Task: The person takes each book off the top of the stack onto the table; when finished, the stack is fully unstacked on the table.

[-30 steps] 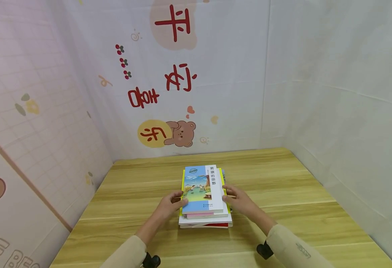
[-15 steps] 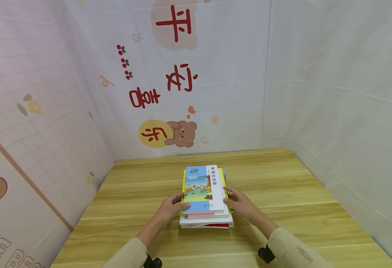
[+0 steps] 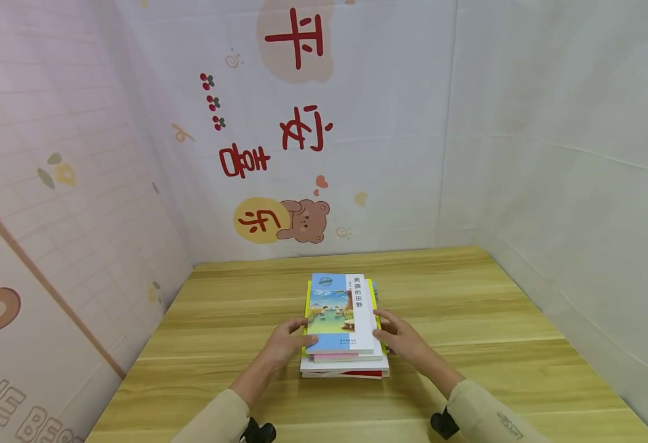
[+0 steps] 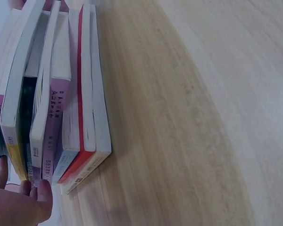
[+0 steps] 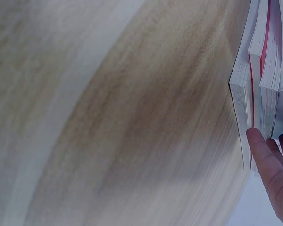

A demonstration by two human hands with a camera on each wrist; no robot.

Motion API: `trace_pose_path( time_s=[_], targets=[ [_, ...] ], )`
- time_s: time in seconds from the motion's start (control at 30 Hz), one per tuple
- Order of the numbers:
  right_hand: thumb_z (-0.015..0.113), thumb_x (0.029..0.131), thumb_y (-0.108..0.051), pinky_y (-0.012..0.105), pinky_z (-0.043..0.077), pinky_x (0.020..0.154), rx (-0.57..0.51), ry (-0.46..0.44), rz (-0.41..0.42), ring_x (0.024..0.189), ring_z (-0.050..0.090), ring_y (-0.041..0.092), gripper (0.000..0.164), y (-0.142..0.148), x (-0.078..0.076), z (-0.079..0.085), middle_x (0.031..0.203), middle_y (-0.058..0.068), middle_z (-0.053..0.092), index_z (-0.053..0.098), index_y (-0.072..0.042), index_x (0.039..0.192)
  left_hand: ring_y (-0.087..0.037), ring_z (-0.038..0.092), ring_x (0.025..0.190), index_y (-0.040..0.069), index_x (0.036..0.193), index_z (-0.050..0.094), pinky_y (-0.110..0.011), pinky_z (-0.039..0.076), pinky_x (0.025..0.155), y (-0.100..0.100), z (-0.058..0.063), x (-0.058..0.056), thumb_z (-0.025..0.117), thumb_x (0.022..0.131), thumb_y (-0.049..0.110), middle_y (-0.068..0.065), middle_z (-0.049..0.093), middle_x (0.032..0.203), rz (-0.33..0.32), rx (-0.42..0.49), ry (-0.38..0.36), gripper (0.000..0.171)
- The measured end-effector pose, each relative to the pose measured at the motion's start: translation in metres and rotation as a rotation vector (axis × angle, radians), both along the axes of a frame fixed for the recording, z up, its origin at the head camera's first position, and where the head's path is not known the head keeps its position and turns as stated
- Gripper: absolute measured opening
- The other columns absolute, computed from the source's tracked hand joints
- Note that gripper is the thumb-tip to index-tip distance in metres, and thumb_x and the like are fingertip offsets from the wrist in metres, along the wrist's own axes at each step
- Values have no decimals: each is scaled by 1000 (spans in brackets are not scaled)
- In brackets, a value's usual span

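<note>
A pile of several books lies flat on the table in front of me. On top is a blue-and-white book [image 3: 332, 312] with a painted outdoor scene and Chinese characters. My left hand [image 3: 284, 343] is at the pile's left side, its thumb at the edge of the top book. In the left wrist view, that hand's fingertips [image 4: 45, 190] touch the spines of the middle books. On the opposite side, my right hand [image 3: 404, 338] rests its extended fingers against the page edges. The right wrist view shows a fingertip [image 5: 253, 134] at the lower books [image 5: 269, 89]. Parts of both hands are cut off there.
The wood-grain table [image 3: 235, 301] extends to both sides of the pile and behind it. A white cloth backdrop [image 3: 390, 154] with red characters and a bear rises at the table's back edge. Cloth walls also stand at left and right.
The whole head view has shifted slightly, with the backdrop and pile a little further right in it. Both hands keep their places at the pile's sides.
</note>
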State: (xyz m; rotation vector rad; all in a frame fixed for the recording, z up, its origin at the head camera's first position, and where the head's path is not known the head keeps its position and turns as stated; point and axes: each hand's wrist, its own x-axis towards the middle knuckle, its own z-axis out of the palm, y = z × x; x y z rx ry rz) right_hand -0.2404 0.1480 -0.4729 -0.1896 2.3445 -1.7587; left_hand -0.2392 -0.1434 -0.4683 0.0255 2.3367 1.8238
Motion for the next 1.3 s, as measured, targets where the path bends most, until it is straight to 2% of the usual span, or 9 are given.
trace_pose_path(
  time_s=[0.17,0.3,0.4,0.5,0.7,0.87,0.97,1.13,1.3],
  targets=[
    [60,101,-23,43,55,79,-5,-1,8,101,65,25,55,1,0,0,141,25,50,41,-13,151,-46,37,132,-1,141,52,-57,39,103,-3,1,1,79,86,20,-28,40,144,8,50,11,65],
    [59,101,-23,43,55,79,-5,2,10,101,65,25,54,1,0,1,141,26,50,40,-13,151,-32,52,113,-5,140,49,-41,48,89,-7,5,-1,75,87,10,-23,49,133,35,144,13,61],
    [58,102,-21,44,55,79,-7,4,10,102,65,26,54,-1,-1,2,141,26,50,40,-12,151,-23,59,99,-6,141,47,-33,51,79,-13,7,-3,70,88,3,-21,52,131,56,244,1,59],
    [58,102,-20,43,55,79,-8,-1,4,102,65,26,54,-2,0,2,141,26,50,40,-12,151,-20,62,93,-5,142,44,-35,54,75,-20,6,-5,66,90,0,-22,50,134,56,314,-19,57],
    [58,102,-20,42,56,78,-21,-2,5,100,65,26,54,-1,1,2,141,27,50,39,-11,152,-22,66,94,-6,146,38,-43,56,77,-35,0,-9,61,94,-2,-25,44,142,39,407,-34,57],
    [56,103,-20,43,56,78,-42,-12,8,99,66,25,54,0,2,1,141,28,49,38,-11,152,-20,65,92,-5,146,38,-47,54,83,-51,-1,-15,59,96,-1,-18,48,134,57,434,-23,54],
    [57,103,-20,43,56,78,-44,-14,7,99,66,25,54,1,1,-1,141,28,49,38,-11,152,-17,64,91,-4,147,35,-44,55,83,-64,3,-21,57,98,-2,-14,50,131,70,448,-14,54],
    [58,102,-20,43,56,78,-46,-16,1,99,65,26,53,1,1,-1,140,28,50,40,-12,151,-11,63,93,-4,154,22,-33,57,79,-94,11,-33,52,101,-1,-13,43,134,93,462,10,61],
    [58,102,-20,46,55,80,-50,-26,-2,101,65,26,53,1,3,1,140,27,50,40,-13,151,-6,59,91,0,157,15,-32,57,83,-129,17,-47,50,103,1,-6,39,132,150,438,20,65]
  ],
)
